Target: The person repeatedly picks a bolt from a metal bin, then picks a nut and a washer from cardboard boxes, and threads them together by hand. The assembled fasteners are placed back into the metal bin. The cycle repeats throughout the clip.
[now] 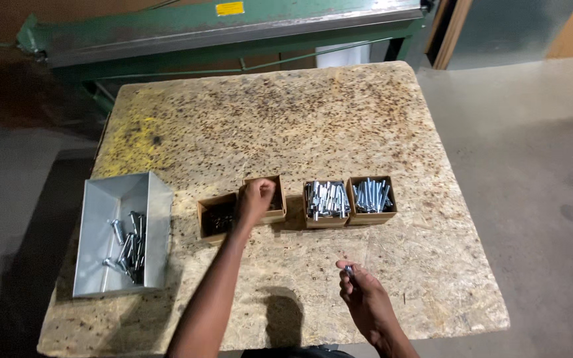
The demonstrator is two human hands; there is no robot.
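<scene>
The far half of the table point(266, 113) lies bare, giving wide room behind the row of four small cardboard boxes point(326, 204). The boxes stand close together, with only narrow gaps between them, so passage through the row is tight. The left hand point(254, 199) hangs over the second box, blocking it from above. To the left, a grey metal bin point(101, 199) with raised walls closes off that edge. The near strip is open between the bin and the right hand point(365, 299), which hovers above it.
</scene>
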